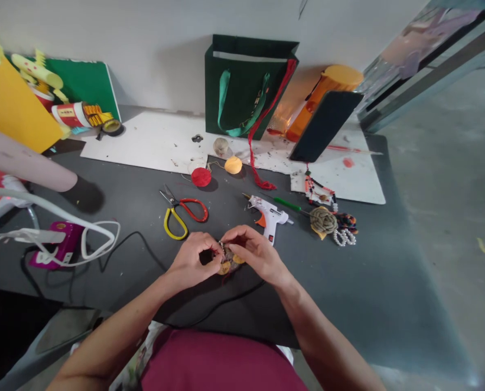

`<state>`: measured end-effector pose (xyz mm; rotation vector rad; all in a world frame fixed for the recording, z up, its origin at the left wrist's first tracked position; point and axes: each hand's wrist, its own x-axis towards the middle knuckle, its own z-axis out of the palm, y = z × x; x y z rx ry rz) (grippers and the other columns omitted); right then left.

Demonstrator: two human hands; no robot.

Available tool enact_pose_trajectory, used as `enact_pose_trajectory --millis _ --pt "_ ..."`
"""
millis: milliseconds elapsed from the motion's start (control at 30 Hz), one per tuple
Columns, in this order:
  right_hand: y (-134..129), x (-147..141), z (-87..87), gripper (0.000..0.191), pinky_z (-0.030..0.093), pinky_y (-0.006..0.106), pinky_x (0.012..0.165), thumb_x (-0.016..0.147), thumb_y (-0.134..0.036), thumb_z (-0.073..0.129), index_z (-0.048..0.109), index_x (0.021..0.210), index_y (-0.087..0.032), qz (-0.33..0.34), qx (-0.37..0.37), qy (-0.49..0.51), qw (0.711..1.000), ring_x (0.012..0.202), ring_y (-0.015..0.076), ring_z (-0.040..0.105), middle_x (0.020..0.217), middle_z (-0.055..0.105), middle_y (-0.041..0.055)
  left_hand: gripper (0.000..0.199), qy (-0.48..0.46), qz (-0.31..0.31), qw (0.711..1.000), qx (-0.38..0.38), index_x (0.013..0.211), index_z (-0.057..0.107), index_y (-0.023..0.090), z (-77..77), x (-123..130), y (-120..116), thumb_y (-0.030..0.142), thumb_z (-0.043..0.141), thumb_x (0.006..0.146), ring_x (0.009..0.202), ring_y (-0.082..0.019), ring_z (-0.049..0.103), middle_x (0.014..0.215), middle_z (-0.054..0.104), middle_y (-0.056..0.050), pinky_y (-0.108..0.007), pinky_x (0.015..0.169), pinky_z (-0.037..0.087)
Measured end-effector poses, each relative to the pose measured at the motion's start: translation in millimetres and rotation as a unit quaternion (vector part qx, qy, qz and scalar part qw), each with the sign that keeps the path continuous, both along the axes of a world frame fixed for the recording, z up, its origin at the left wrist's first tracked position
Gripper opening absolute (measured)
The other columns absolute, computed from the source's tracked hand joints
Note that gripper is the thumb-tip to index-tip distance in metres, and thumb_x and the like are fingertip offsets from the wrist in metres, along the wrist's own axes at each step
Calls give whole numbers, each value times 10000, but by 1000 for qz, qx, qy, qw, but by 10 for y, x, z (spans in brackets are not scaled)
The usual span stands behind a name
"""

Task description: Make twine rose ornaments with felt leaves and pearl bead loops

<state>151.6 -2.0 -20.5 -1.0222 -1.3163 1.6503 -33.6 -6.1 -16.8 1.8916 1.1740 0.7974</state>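
My left hand is closed, thumb and fingers pinching the left side of a small beaded yarn ornament. From the other side my right hand grips its upper edge with bent fingers. The ornament has yellow and brownish parts and a row of pale beads along the top; my fingers hide much of it. Just beyond my hands lie scissors with one yellow and one red handle, and a white glue gun with an orange trigger. A green-handled tool rests by the glue gun.
Red and yellow yarn balls lie behind the scissors. A dark green gift bag, an orange bottle and a propped phone stand at the back. Flower ornaments are right; a purple power strip with cables is left.
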Motion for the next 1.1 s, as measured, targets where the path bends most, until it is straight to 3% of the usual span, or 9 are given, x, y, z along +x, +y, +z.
enact_pose_trajectory --millis 100,233,467,667,833,967,1100 --pt "-25 -54 -38 165 519 318 803 885 -325 559 600 977 -194 -4 24 -91 996 848 159 651 914 685 54 90 47 1 993 106 724 575 199 -40 -6 -24 154 560 800 672 -147 585 686 661 -2 -337 739 472" --pt "-43 -69 -55 143 528 298 760 875 -244 528 604 984 -191 -3 36 -134 990 827 156 657 885 683 44 114 105 -8 968 229 741 566 208 -86 -24 -30 141 556 833 646 -133 595 681 675 19 -396 885 448" --pt "-26 -42 -31 156 483 244 605 824 -149 546 683 889 -186 17 81 -175 981 742 133 594 896 623 47 126 156 10 938 308 863 587 244 -82 -51 -47 122 583 831 673 -131 636 747 715 49 -409 924 415" --pt "-23 -35 -25 60 447 231 557 794 -186 606 661 774 -171 7 38 -186 982 634 111 559 762 621 14 154 170 8 932 318 920 591 243 -72 -63 -56 116 594 833 685 -136 641 772 721 47 -406 919 403" --pt "-7 -33 -49 87 500 240 564 814 -264 596 607 804 -179 -10 -35 -127 991 578 109 597 689 636 -8 141 177 15 933 312 912 604 254 -89 -66 -52 133 582 843 699 -141 647 771 722 46 -414 923 409" --pt "1 -38 -53 138 495 243 558 796 -273 620 660 888 -178 9 -28 -143 989 572 109 595 723 673 7 140 176 13 930 321 904 596 253 -85 -64 -54 129 581 841 689 -140 646 768 722 47 -411 918 412" --pt "9 -41 -53 100 473 237 545 791 -256 615 667 823 -177 -3 -20 -155 988 558 107 579 688 661 1 146 174 10 928 328 915 577 230 -78 -61 -55 116 603 829 678 -135 640 763 721 40 -404 914 416"
